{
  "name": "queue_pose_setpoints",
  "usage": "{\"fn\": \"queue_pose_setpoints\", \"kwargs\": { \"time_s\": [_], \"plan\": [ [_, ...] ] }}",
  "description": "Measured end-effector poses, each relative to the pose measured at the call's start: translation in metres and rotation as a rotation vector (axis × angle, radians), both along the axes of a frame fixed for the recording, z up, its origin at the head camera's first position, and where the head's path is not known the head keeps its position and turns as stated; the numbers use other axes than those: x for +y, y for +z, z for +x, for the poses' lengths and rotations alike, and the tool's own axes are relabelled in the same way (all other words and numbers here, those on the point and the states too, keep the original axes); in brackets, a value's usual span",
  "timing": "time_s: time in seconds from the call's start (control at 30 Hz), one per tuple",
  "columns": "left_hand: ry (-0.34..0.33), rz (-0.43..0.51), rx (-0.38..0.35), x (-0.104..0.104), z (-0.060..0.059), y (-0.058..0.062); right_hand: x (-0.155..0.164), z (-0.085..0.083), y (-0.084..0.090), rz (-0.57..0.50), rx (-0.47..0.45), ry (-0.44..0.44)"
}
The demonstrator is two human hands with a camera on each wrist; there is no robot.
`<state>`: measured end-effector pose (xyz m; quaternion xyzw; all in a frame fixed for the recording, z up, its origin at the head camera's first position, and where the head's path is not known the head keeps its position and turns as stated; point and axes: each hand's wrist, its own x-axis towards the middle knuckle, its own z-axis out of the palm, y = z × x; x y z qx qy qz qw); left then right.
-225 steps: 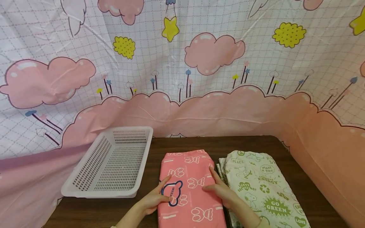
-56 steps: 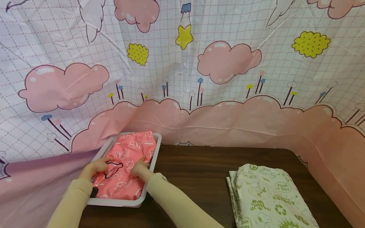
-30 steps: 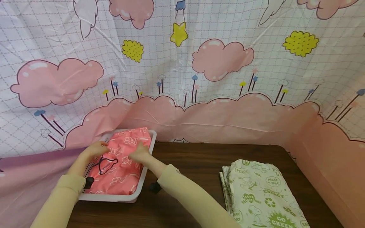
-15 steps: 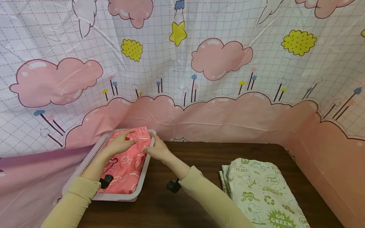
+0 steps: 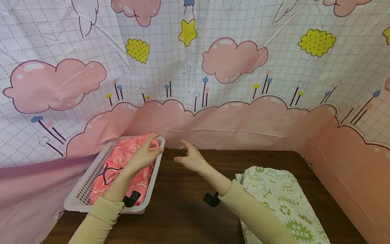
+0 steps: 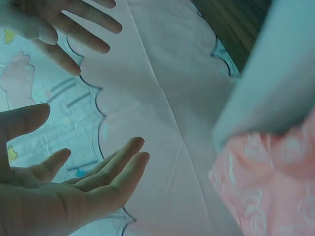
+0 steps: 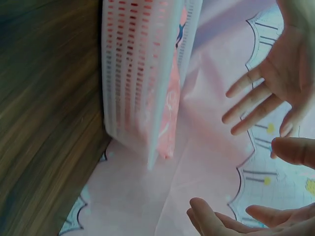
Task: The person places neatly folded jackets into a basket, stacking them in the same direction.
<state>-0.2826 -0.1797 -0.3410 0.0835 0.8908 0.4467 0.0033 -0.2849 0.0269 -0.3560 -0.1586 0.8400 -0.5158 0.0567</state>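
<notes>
bench middle: bare dark wood on the bench (image 5: 195,189) btwn white basket (image 5: 91,176) and green-print cloth (image 5: 283,200); wide lane, only a small black wrist strap part hangs over it.
left side: basket sits at bench edge, filled w/ pink folded cloth (image 5: 122,166); rim walls block low sideways entry.
back: pink curtain (image 5: 243,122) runs right behind bench, touches basket's far end; no room past it.
right: cloth covers near-right corner; curtain wraps that side too.
above: left hand (image 5: 144,154) over basket's far end, right hand (image 5: 192,159) just beside it, both raised, air btwn them free.
</notes>
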Motion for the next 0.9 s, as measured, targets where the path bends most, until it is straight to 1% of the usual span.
{"fn": "queue_pose_setpoints", "kwargs": {
  "time_s": [0.13, 0.3, 0.47, 0.57, 0.7, 0.77, 0.9],
  "plan": [
    [-0.031, 0.055, -0.009, 0.018, 0.004, -0.005, 0.023, 0.001, 0.0, 0.006, -0.015, -0.042],
    [-0.069, 0.119, -0.018, 0.039, 0.008, -0.015, 0.053, 0.004, -0.001, 0.013, -0.033, -0.081],
    [-0.08, 0.137, 0.011, 0.061, 0.01, -0.023, 0.084, 0.007, -0.002, 0.031, -0.037, -0.074],
    [-0.102, 0.151, 0.025, 0.073, 0.012, -0.029, 0.104, 0.011, -0.002, 0.057, -0.038, -0.067],
    [-0.158, 0.193, -0.01, 0.089, 0.015, -0.04, 0.13, 0.017, -0.006, 0.095, -0.038, -0.072],
    [-0.188, 0.217, -0.042, 0.096, 0.017, -0.047, 0.141, 0.021, -0.009, 0.107, -0.033, -0.082],
    [-0.269, 0.263, -0.104, 0.111, 0.023, -0.061, 0.159, 0.027, -0.013, 0.122, -0.027, -0.105]
  ]
}}
